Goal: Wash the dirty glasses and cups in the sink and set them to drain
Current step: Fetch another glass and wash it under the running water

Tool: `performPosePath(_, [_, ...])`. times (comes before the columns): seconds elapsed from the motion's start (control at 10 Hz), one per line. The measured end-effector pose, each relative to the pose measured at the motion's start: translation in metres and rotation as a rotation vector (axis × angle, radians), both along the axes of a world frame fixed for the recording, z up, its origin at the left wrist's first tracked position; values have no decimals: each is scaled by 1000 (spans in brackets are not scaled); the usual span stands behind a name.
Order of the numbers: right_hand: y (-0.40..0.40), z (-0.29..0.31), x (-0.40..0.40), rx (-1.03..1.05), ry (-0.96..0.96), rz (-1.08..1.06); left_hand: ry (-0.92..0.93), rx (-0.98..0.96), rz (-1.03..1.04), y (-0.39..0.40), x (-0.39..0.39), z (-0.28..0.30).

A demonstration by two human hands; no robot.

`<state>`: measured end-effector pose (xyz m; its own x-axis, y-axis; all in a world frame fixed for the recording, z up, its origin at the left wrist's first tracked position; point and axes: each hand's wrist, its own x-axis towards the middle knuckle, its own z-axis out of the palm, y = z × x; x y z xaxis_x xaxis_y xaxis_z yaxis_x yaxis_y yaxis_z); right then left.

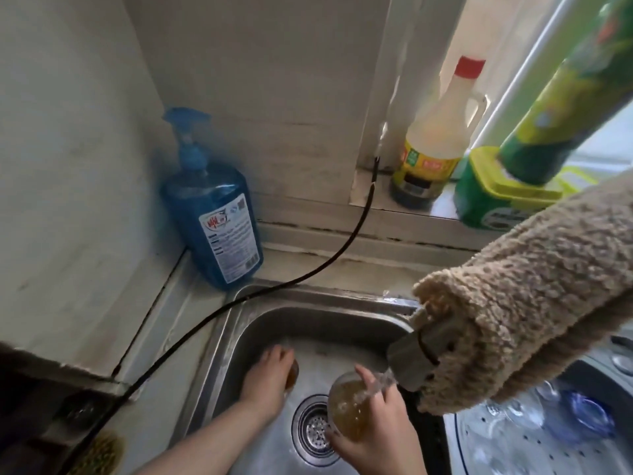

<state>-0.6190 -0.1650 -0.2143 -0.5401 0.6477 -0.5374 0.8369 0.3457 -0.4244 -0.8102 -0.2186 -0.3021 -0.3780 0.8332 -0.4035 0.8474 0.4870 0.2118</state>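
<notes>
1. Two amber glasses in the sink (260, 320), one per hand.
2. My right hand (383, 437) grips glass one (349, 406) near the sink's right edge, beside the drain (313, 428). Fingers curl round it; tap (411, 354) water runs in.
3. My left hand (267, 378) reaches toward the back of the basin, fingers curved over glass two (292, 371), mostly hidden.
4. One blue soap bottle (212, 214) at the counter's back-left corner.
5. Clear glassware in the drain basket (513, 450) off the right edge; count unclear.
</notes>
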Motion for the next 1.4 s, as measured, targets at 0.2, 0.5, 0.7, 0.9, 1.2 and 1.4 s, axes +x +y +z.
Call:
performPosePath(0.2, [4, -6, -4, 70, 11, 30, 108, -27, -50, 1, 7, -8])
performPosePath(0.5, [8, 16, 7, 0, 337, -103, -600, 241, 117, -29, 61, 55])
performPosePath(0.7, [0, 39, 16, -91, 408, -63, -846, 481, 339, -35, 96, 74])
performPosePath(0.9, [1, 61, 12, -23, 389, 261, -826, 481, 408, -30, 90, 94])
performPosePath(1.2, [21, 55, 21, 26, 202, 713, -605, 447, 246, -29, 79, 102])
performPosePath(1.4, [30, 48, 21, 392, 20, 965, -583, 487, 265, -29, 78, 103])
